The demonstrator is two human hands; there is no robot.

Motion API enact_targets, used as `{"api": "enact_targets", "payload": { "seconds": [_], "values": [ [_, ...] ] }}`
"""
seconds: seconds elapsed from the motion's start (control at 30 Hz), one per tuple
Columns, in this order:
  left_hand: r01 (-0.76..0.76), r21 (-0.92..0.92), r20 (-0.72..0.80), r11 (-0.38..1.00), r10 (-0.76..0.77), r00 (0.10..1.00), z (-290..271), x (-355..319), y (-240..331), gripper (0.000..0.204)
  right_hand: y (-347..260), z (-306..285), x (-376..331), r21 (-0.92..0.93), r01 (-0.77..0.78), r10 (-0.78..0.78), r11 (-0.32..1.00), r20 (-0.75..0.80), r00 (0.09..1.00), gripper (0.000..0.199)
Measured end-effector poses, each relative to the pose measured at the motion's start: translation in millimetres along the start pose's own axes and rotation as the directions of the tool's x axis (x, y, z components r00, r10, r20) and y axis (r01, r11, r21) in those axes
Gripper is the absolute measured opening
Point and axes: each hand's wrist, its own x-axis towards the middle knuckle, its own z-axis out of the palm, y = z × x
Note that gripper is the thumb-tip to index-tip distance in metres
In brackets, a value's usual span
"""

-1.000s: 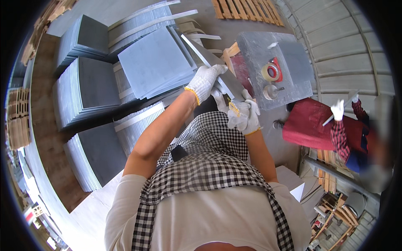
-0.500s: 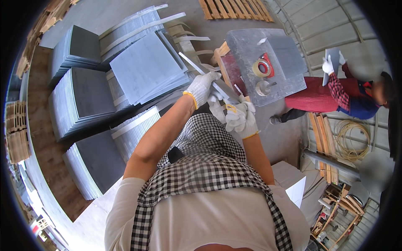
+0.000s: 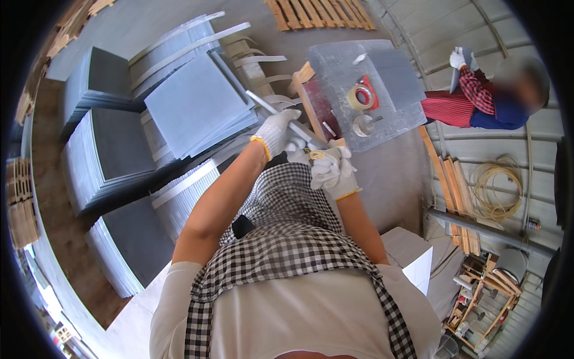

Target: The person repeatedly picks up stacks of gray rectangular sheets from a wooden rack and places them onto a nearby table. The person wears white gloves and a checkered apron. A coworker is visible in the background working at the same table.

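vs a sec ago, the view swings a bit: bench, stacks + pallet all sit further l in frame, and the held grey slab (image 3: 306, 135) shows more edge-on, a thin pale strip. l hand (image 3: 275, 135) is still on it, fingers clamped over the upper edge abt midway; r hand (image 3: 335, 172) is still at the lower end, bunched w/ a white wad (image 3: 323, 163), maybe cloth or a spare glove. can't tell if r fingers grip slab, wad or both. so prob same slab, same hold, not set down. slab is in front of the apron, btwn the loose sheet pile (image 3: 197, 103) and the bench (image 3: 332, 75). co-worker (image 3: 499, 99) is now further up the frame, w/ a dark flat piece in gloved hands.

surface: scuffed grey bench top, w/ tape roll (image 3: 360, 96) on a red item (image 3: 373, 90), a round pale thing w/ a handle (image 3: 364, 125) near the edge, a dark sheet (image 3: 394, 78) at the far side.

room: more slab stacks (image 3: 128, 140) at l, white straps (image 3: 179, 57) nr the pile, wooden pallet (image 3: 323, 13) on the floor, panelled wall (image 3: 445, 48) at r, coiled hose (image 3: 497, 191) nr planks (image 3: 459, 206).
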Motion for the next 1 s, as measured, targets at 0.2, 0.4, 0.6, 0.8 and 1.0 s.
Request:
{"api": "enact_targets", "payload": {
  "seconds": [0.2,0.4,0.6,0.8,1.0],
  "values": [
    [-0.05,-0.003,-0.024,0.999,0.05,0.998,-8,6,-6,0.029,12,16,-6,0.112,-0.037,0.045,0.993,-0.069,0.997,0.037],
    [0.023,0.039,0.017,0.999,-0.024,1.0,-14,16,-5,0.033,6,17,0,0.112,-0.063,0.082,0.992,-0.167,0.983,0.041],
    [0.038,0.027,0.012,0.999,-0.038,0.999,-17,26,-12,0.03,0,-11,2,0.098,-0.157,0.152,0.983,0.061,0.987,0.034],
    [0.077,-0.033,0.02,0.996,-0.076,0.997,-37,38,-25,0.032,16,-23,2,0.165,-0.053,0.069,0.985,-0.097,0.993,0.024],
    [0.069,-0.083,0.061,0.994,-0.064,0.996,-35,39,-40,0.043,10,-94,5,-0.227,0.124,-0.14,0.966,-0.06,0.988,0.017]
  ]
}}
